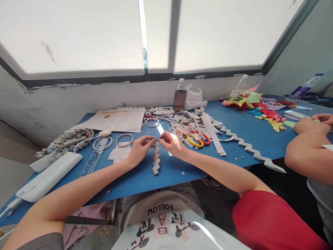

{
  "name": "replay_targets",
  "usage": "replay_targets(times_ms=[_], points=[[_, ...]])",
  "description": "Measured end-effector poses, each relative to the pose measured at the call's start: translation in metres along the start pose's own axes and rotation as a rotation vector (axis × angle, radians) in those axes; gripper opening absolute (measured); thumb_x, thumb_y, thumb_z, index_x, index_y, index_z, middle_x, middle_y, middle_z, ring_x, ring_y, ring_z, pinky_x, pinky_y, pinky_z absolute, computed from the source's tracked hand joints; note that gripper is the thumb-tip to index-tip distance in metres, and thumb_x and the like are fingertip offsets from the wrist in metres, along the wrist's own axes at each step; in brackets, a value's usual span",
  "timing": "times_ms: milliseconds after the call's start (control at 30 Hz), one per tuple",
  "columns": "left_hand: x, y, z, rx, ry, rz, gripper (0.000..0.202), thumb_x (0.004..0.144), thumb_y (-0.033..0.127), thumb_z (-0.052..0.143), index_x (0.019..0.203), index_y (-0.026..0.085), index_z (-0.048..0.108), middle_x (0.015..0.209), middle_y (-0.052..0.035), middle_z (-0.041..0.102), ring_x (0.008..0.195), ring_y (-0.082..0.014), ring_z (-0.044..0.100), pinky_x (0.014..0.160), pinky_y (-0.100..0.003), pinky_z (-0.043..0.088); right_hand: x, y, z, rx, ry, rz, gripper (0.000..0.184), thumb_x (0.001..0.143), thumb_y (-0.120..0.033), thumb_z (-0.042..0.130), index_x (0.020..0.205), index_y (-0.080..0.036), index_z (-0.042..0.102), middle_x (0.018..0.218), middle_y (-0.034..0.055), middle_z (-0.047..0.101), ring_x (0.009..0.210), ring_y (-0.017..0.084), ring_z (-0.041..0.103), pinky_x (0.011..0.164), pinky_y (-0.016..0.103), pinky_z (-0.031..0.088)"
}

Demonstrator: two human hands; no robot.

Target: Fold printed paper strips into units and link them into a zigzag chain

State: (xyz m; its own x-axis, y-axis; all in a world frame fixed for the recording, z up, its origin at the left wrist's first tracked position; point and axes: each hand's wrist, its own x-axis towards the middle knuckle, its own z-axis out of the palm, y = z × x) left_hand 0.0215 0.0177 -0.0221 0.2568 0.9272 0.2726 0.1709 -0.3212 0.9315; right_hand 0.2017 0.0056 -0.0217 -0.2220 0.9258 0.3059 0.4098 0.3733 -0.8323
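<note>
A short zigzag chain of folded newspaper (156, 161) hangs toward me over the blue table, its far end pinched between my two hands. My left hand (140, 147) closes thumb and fingers on that end from the left. From the right, my right hand (173, 144) pinches the same end. Just right of my right hand lie yellow-handled scissors (195, 139) and red-handled scissors (206, 138), partly under paper strips. Left of my left hand are a tape roll (124, 140) and small printed paper pieces (118, 154).
A pile of paper strips (182, 121) spreads behind my hands. A longer folded chain (249, 149) reaches the right table edge. A newspaper sheet (117, 119), a folded-paper bundle (78, 137), a ruler (95, 158) and a white power strip (49, 177) lie left. Another person's hands (312, 125) are at right.
</note>
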Motion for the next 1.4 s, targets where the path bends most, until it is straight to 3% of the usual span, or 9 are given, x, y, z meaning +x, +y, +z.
replay_targets(times_ms=[133, 300, 467, 600, 700, 833, 1033, 1400], points=[[-0.001, 0.004, 0.000, 0.047, 0.076, 0.041, 0.029, 0.072, 0.043, 0.073, 0.085, 0.018, 0.074, 0.087, -0.0059, 0.075, 0.083, -0.0232, 0.069, 0.078, -0.033, 0.056, 0.000, 0.000, 0.001, -0.046, 0.022, -0.015, 0.013, 0.083, -0.032, 0.051, 0.078, -0.021, 0.047, 0.056, -0.0055, 0.044, 0.050, 0.010, 0.037, 0.047, 0.023, 0.027], [-0.001, 0.005, 0.002, 0.036, 0.044, 0.023, 0.027, 0.070, 0.042, 0.075, 0.083, 0.018, 0.074, 0.085, -0.0060, 0.076, 0.083, -0.0242, 0.070, 0.078, -0.034, 0.057, -0.002, 0.000, 0.002, -0.127, 0.066, -0.022, 0.010, 0.081, -0.027, 0.052, 0.076, -0.022, 0.044, 0.055, -0.0063, 0.043, 0.048, 0.009, 0.034, 0.046, 0.023, 0.025], [-0.002, 0.009, 0.002, -0.060, 0.027, 0.042, 0.028, 0.070, 0.038, 0.077, 0.088, 0.017, 0.073, 0.088, -0.0062, 0.075, 0.082, -0.0230, 0.071, 0.075, -0.034, 0.059, -0.004, 0.004, 0.002, -0.147, 0.104, -0.230, 0.007, 0.086, -0.026, 0.048, 0.082, -0.021, 0.046, 0.057, -0.0058, 0.045, 0.046, 0.009, 0.035, 0.045, 0.023, 0.028], [-0.010, 0.021, -0.001, -0.057, 0.001, 0.255, 0.018, 0.076, 0.030, 0.074, 0.090, 0.018, 0.073, 0.091, -0.0054, 0.075, 0.084, -0.0197, 0.071, 0.077, -0.031, 0.059, -0.006, 0.006, -0.002, -0.188, 0.215, -0.596, 0.002, 0.088, -0.022, 0.048, 0.088, -0.022, 0.049, 0.057, -0.0047, 0.051, 0.045, 0.009, 0.042, 0.044, 0.021, 0.035], [-0.015, 0.030, -0.004, 0.037, -0.025, 0.499, 0.009, 0.081, 0.021, 0.070, 0.089, 0.020, 0.073, 0.093, -0.0047, 0.074, 0.085, -0.0172, 0.070, 0.074, -0.028, 0.060, -0.008, 0.003, -0.007, -0.239, 0.288, -0.899, 0.014, 0.087, -0.014, 0.050, 0.097, -0.022, 0.051, 0.061, -0.0029, 0.058, 0.047, 0.009, 0.048, 0.046, 0.021, 0.039], [-0.019, 0.036, -0.009, 0.180, -0.044, 0.781, 0.018, 0.081, 0.010, 0.068, 0.096, 0.021, 0.071, 0.094, -0.0043, 0.074, 0.083, -0.0148, 0.071, 0.077, -0.026, 0.059, -0.010, -0.002, -0.012, -0.356, 0.382, -1.088, 0.024, 0.086, -0.011, 0.052, 0.107, -0.023, 0.051, 0.062, -0.0013, 0.063, 0.050, 0.012, 0.056, 0.047, 0.023, 0.041], [-0.020, 0.039, -0.012, 0.279, -0.080, 0.933, 0.024, 0.084, 0.008, 0.064, 0.103, 0.022, 0.069, 0.098, -0.0061, 0.073, 0.085, -0.0144, 0.070, 0.075, -0.025, 0.059, -0.012, -0.004, -0.014, -0.424, 0.403, -1.149, 0.024, 0.088, -0.014, 0.053, 0.111, -0.022, 0.050, 0.067, 0.0012, 0.068, 0.054, 0.013, 0.062, 0.049, 0.024, 0.046], [-0.021, 0.045, -0.015, 0.302, -0.146, 0.922, 0.018, 0.085, 0.009, 0.062, 0.097, 0.020, 0.067, 0.097, -0.0067, 0.072, 0.085, -0.0146, 0.070, 0.077, -0.026, 0.058, -0.011, -0.005, -0.017, -0.490, 0.410, -1.187, 0.025, 0.088, -0.014, 0.053, 0.112, -0.019, 0.048, 0.068, 0.0013, 0.069, 0.054, 0.012, 0.060, 0.051, 0.024, 0.047]])
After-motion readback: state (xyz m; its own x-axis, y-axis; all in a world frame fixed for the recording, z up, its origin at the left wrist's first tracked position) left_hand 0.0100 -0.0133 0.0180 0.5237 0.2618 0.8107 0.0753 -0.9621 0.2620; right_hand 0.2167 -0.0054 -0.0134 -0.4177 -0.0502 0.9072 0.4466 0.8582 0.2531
